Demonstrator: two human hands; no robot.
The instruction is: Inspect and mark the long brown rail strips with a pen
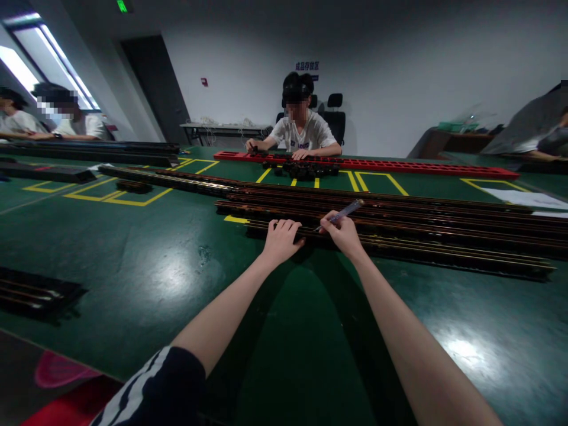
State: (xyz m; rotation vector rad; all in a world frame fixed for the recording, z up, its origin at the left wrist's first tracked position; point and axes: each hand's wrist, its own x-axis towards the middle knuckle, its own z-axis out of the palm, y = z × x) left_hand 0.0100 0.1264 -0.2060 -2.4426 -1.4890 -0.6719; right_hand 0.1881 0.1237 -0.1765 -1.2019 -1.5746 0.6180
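Observation:
My right hand pinches a pen with a clear barrel. The pen slants, its tip pointing down and left at the nearest of several long dark strips with brassy edges. Just left of the pen, my left hand lies over the left part of this strip, fingers laid across it and thumb apart. More long strips of the same dark kind lie side by side beyond both hands. Whatever the pen tip touches is too small to make out.
Across the green table, a person sits behind a red slotted rail and a heap of small dark parts. Dark bars lie far left, a dark strip bundle near left. Paper sheets lie right.

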